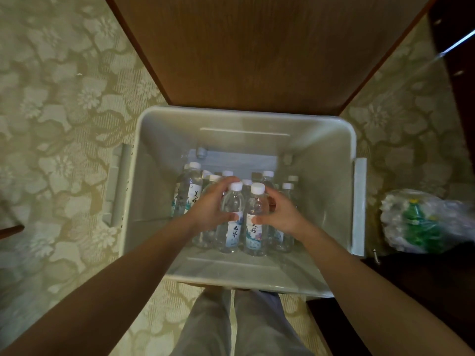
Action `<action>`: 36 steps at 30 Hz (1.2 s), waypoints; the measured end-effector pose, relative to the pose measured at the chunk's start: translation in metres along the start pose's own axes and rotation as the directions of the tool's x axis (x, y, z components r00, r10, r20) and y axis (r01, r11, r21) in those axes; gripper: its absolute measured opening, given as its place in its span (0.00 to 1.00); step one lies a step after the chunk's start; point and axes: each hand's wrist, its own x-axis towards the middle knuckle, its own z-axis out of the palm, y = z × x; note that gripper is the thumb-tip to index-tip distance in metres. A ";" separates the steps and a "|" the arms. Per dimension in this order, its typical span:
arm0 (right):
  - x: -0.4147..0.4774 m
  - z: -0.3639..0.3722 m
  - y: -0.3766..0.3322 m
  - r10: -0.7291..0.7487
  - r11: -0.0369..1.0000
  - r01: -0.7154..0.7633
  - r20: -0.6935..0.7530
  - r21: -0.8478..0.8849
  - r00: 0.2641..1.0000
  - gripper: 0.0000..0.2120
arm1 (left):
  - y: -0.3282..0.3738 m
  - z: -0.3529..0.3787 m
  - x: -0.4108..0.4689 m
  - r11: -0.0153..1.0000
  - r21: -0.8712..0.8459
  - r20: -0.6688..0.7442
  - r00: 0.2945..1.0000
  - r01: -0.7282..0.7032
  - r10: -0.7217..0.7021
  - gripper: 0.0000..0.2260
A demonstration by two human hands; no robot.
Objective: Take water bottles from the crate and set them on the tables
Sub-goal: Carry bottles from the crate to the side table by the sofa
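A floor (64,98) with pale flowers is spread under everything. A big brown wooden surface (257,47) is seen at the top, just behind the crate (159,140). The grey crate is set on the floor, in front of two legs (231,325) in grey trousers. A clear bag (424,222) with green bottles inside is laid to the right of the crate. Many water bottles (189,191) with white caps are stood upright in the crate, bunched together. The left bottle (231,232) is gripped by the left hand (209,206), with fingers and thumb curled round it. The right bottle (255,235), just beside it, is gripped the same way by the right hand (281,211). Both are held upright inside the crate.
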 end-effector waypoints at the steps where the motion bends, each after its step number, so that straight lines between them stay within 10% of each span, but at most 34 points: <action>1: -0.002 -0.001 0.001 0.007 1.000 -0.007 0.006 0.013 1.000 0.39 | 0.000 0.000 -0.001 1.000 0.002 0.001 1.000 -0.005 0.005 0.36; 23: -0.027 -0.007 -0.010 0.062 0.993 -0.051 -0.099 0.106 0.993 0.37 | -0.001 0.013 -0.035 0.908 -0.414 -0.251 0.949 0.072 -0.190 0.36; 36: -0.084 0.024 -0.124 -0.089 0.987 0.106 0.142 -0.117 0.986 0.28 | 0.018 -0.042 -0.151 0.763 -0.639 -0.421 0.876 -0.102 -0.235 0.28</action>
